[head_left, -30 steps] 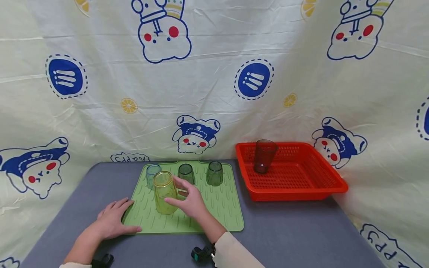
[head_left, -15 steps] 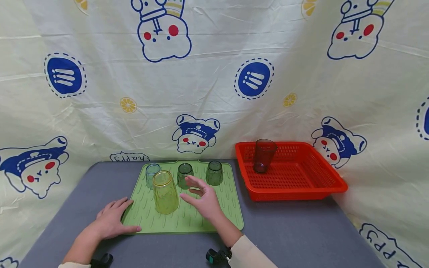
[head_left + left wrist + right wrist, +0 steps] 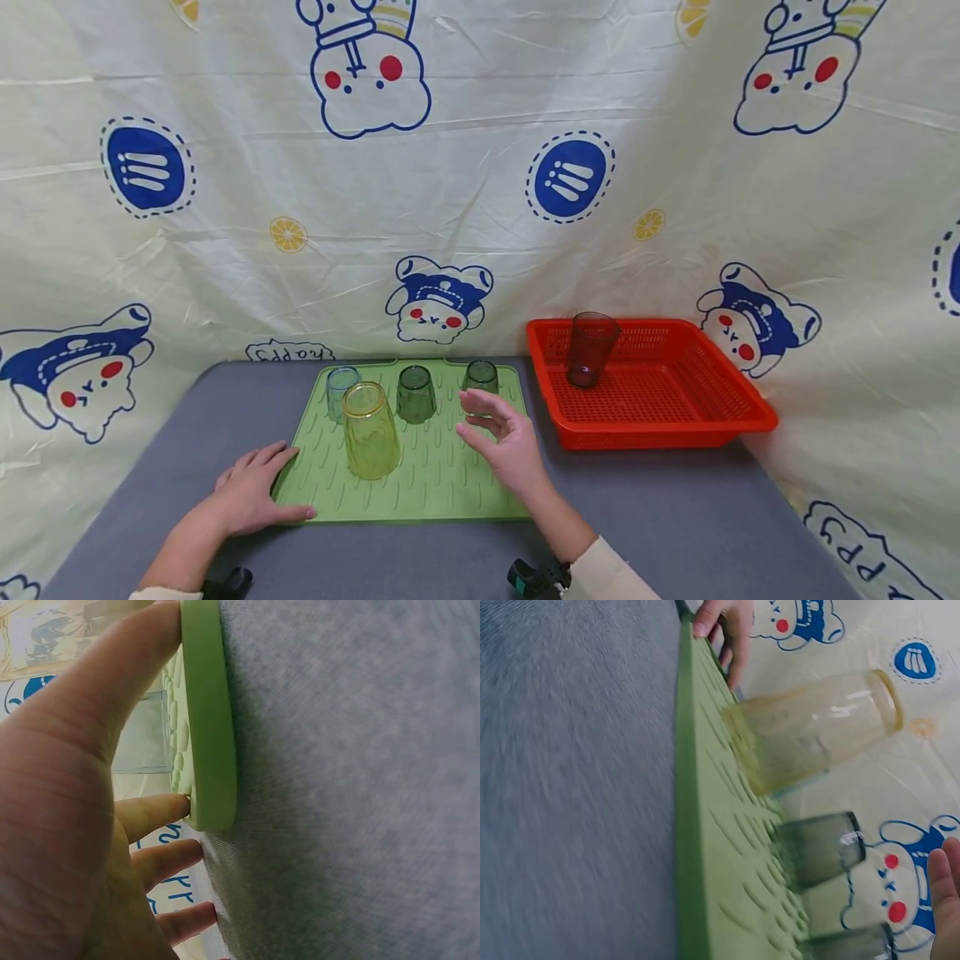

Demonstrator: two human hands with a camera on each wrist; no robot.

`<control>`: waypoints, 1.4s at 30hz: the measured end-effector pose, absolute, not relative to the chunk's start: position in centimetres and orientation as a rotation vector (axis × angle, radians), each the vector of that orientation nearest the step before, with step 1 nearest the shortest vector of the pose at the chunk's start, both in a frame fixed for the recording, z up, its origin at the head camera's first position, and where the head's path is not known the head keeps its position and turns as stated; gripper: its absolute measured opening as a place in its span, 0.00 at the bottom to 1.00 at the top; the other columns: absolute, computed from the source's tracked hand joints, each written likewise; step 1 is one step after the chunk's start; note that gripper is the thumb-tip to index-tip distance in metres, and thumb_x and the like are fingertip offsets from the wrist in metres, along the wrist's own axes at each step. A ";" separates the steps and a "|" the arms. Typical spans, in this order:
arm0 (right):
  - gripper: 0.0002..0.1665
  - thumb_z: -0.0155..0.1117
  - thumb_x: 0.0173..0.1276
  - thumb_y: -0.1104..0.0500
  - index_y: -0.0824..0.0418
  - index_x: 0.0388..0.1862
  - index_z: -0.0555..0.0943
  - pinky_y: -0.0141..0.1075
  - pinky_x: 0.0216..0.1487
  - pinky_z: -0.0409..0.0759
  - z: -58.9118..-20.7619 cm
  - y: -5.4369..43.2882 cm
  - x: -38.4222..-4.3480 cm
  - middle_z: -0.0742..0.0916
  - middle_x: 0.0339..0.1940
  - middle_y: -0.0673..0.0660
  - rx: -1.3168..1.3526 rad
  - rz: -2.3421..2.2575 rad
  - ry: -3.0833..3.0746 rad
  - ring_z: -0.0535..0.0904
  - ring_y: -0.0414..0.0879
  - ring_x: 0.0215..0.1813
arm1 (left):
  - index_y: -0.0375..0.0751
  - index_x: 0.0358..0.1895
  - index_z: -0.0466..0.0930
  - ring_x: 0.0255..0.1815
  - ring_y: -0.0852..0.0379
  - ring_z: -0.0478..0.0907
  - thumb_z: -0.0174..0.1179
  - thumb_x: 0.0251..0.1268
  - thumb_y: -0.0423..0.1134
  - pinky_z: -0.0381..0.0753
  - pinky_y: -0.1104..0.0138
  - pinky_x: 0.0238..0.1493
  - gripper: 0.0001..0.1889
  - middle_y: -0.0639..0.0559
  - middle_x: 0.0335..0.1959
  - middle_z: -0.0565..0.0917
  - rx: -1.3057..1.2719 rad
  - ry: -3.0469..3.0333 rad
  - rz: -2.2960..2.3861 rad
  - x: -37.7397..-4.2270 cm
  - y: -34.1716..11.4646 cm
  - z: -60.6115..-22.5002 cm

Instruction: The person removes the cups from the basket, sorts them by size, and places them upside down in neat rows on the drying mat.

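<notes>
My left hand (image 3: 251, 492) rests spread at the near left corner of a green ridged drying mat (image 3: 420, 504). In the left wrist view its thumb and one fingertip touch the mat, while other fingertips reach the tablecloth. A tall yellow glass (image 3: 371, 442) stands on the mat, narrow end up. Behind it are a small pale blue glass (image 3: 342, 390), a dark green glass (image 3: 416, 396) and another dark green glass (image 3: 480, 377). My right hand (image 3: 506, 446) is raised over the mat's right side, fingers apart and holding nothing, partly hiding that last glass.
A red slotted basket (image 3: 675, 437) stands right of the mat, with a tall dark glass (image 3: 594, 346) leaning slightly inside it. Grey cloth (image 3: 645, 500) covers the table. A printed curtain (image 3: 480, 192) hangs behind.
My right hand has let go of the yellow glass and moved right, to in front of the rightmost dark glass. The yellow glass and my left hand have stayed in place.
</notes>
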State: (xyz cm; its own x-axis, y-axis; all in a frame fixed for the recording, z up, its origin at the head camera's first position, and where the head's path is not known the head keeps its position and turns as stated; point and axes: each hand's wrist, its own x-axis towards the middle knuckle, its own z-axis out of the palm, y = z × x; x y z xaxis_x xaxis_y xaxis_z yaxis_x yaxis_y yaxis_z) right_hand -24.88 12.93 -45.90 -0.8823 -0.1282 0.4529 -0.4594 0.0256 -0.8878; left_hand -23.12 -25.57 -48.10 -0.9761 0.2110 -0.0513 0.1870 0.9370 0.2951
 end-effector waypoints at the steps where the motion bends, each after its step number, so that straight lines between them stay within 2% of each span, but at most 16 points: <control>1: 0.30 0.73 0.65 0.66 0.63 0.66 0.79 0.43 0.63 0.83 -45.7 13.4 -24.9 0.85 0.63 0.64 0.621 1.936 -2.035 0.84 0.52 0.62 | 0.36 0.74 0.68 0.71 0.19 0.60 0.71 0.46 0.73 0.63 0.23 0.61 0.57 0.29 0.75 0.66 0.308 3.009 0.446 -23.1 -25.6 -48.1; 4: 0.29 0.72 0.65 0.69 0.67 0.65 0.78 0.40 0.62 0.84 -45.1 14.8 -25.0 0.84 0.61 0.70 0.670 1.909 -1.970 0.83 0.58 0.62 | 0.36 0.74 0.68 0.71 0.20 0.60 0.71 0.45 0.73 0.63 0.23 0.61 0.57 0.30 0.74 0.66 0.306 3.010 0.445 -23.1 -25.6 -48.0; 7: 0.28 0.70 0.65 0.72 0.70 0.64 0.78 0.38 0.61 0.84 -44.5 16.2 -25.2 0.84 0.60 0.73 0.689 1.890 -1.926 0.85 0.50 0.60 | 0.36 0.74 0.68 0.71 0.20 0.60 0.71 0.45 0.73 0.63 0.24 0.61 0.58 0.30 0.74 0.67 0.310 3.014 0.444 -23.1 -25.6 -48.0; 11: 0.27 0.70 0.65 0.73 0.72 0.63 0.78 0.37 0.60 0.85 -43.8 18.0 -25.5 0.86 0.59 0.65 0.679 1.862 -1.913 0.85 0.43 0.59 | 0.36 0.74 0.67 0.71 0.20 0.60 0.71 0.46 0.73 0.63 0.24 0.61 0.58 0.30 0.74 0.67 0.314 3.008 0.439 -23.1 -25.6 -47.9; 18: 0.24 0.71 0.63 0.75 0.73 0.58 0.80 0.32 0.55 0.86 -42.2 21.1 -26.5 0.88 0.53 0.61 0.625 1.783 -1.887 0.87 0.43 0.53 | 0.36 0.74 0.68 0.72 0.21 0.60 0.71 0.45 0.73 0.64 0.24 0.61 0.58 0.29 0.74 0.67 0.322 3.019 0.451 -23.2 -25.7 -48.2; 24: 0.20 0.71 0.63 0.74 0.75 0.55 0.81 0.30 0.54 0.85 -40.9 23.6 -27.5 0.89 0.50 0.48 0.613 1.714 -1.896 0.87 0.42 0.48 | 0.35 0.73 0.69 0.71 0.21 0.61 0.71 0.44 0.74 0.64 0.25 0.61 0.58 0.29 0.74 0.68 0.337 3.027 0.458 -23.2 -25.8 -48.5; 30: 0.18 0.72 0.64 0.72 0.74 0.53 0.82 0.27 0.52 0.85 -39.8 25.7 -28.6 0.88 0.47 0.48 0.514 1.632 -1.940 0.86 0.40 0.45 | 0.35 0.73 0.70 0.71 0.22 0.62 0.71 0.44 0.75 0.65 0.26 0.60 0.58 0.29 0.73 0.68 0.353 3.039 0.464 -23.3 -25.9 -48.6; 35: 0.17 0.72 0.66 0.68 0.72 0.52 0.82 0.24 0.50 0.84 -38.9 27.1 -29.9 0.88 0.43 0.43 0.351 1.585 -2.013 0.84 0.38 0.44 | 0.35 0.73 0.70 0.71 0.22 0.62 0.71 0.44 0.74 0.65 0.26 0.60 0.58 0.30 0.73 0.68 0.352 3.037 0.457 -23.4 -25.9 -48.5; 37: 0.17 0.72 0.66 0.66 0.71 0.53 0.82 0.23 0.49 0.83 -38.6 27.6 -30.4 0.87 0.42 0.43 0.294 1.553 -2.058 0.84 0.38 0.44 | 0.35 0.73 0.70 0.71 0.22 0.62 0.71 0.45 0.74 0.66 0.26 0.60 0.57 0.29 0.73 0.68 0.354 3.034 0.453 -23.3 -25.9 -48.5; 42: 0.19 0.73 0.68 0.57 0.66 0.54 0.83 0.20 0.48 0.80 -38.0 28.8 -31.4 0.88 0.46 0.55 0.204 1.446 -2.180 0.82 0.36 0.44 | 0.35 0.72 0.70 0.71 0.23 0.62 0.71 0.44 0.75 0.66 0.27 0.59 0.57 0.29 0.73 0.69 0.348 3.034 0.458 -23.3 -26.0 -48.5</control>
